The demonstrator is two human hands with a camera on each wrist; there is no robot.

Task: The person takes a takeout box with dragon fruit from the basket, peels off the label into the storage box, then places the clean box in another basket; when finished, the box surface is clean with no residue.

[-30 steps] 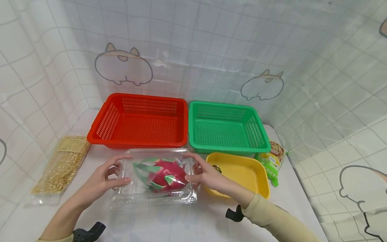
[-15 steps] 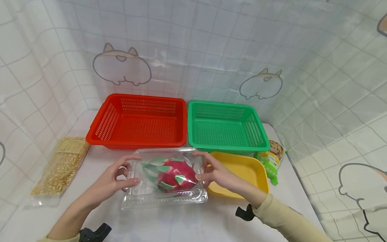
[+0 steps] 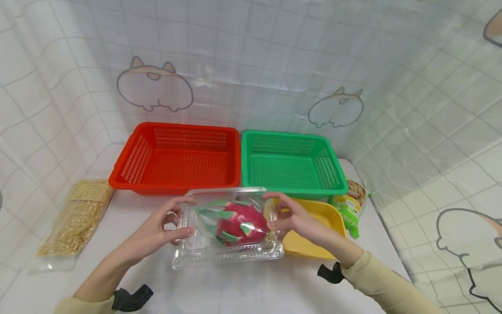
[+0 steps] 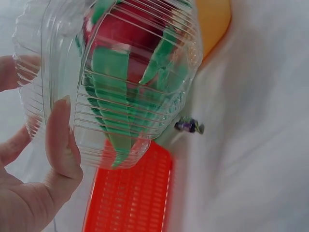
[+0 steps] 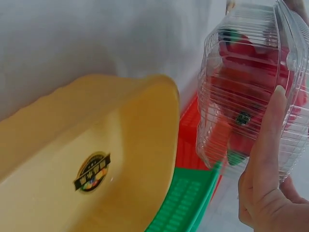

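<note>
Both hands hold a clear plastic clamshell box (image 3: 227, 255) by its two ends, raised above the white table. Inside lies a pink-red dragon fruit (image 3: 245, 226) with green scales, its leafy end toward the left. My left hand (image 3: 158, 233) grips the left end, thumb in front and fingers at the back edge. At the right end my right hand (image 3: 300, 222) does likewise, close over the yellow bin (image 3: 333, 218). In the left wrist view, the thumb (image 4: 63, 135) presses the box's rim. The right wrist view has a finger (image 5: 270, 130) along its ribbed side.
A red basket (image 3: 176, 189) and a green basket (image 3: 294, 191) stand side by side at the back. A bag of grains (image 3: 78, 218) lies at the left, a green and yellow packet (image 3: 351, 207) at the right. The left wrist view includes a small dark item (image 4: 189, 125).
Both hands have carried the box with the dragon fruit to the right, so its right end now overlaps the yellow bin in the head view. The grips look the same.
</note>
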